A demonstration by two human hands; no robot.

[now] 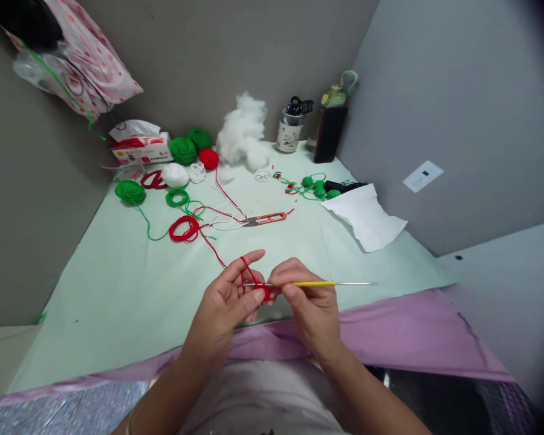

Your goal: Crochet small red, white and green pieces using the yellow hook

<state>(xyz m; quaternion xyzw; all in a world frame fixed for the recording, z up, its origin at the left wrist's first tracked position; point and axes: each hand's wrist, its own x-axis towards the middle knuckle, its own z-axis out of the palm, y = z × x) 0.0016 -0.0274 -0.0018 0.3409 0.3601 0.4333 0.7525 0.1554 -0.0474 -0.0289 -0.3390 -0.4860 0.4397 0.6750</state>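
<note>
My left hand [229,296] pinches a small red crochet piece [266,292] between thumb and fingers, and red yarn loops over its raised index finger. From that hand the yarn runs back toward a red yarn coil [184,229] on the table. My right hand [310,302] grips a crochet hook [315,283] by its yellow middle. One metal end of the hook reaches into the red piece; the other points right. Beyond the hands lie orange thread snips [272,217], with red and white strands by their blades. The exact stitch is too small to make out.
Green yarn balls [130,192], a red ball [209,159], white stuffing [242,133] and a tissue box [142,148] stand at the back. Further right are a pen cup [290,133], a dark phone [330,134] against a bottle [335,95], green crocheted balls [320,190] and white paper [367,217].
</note>
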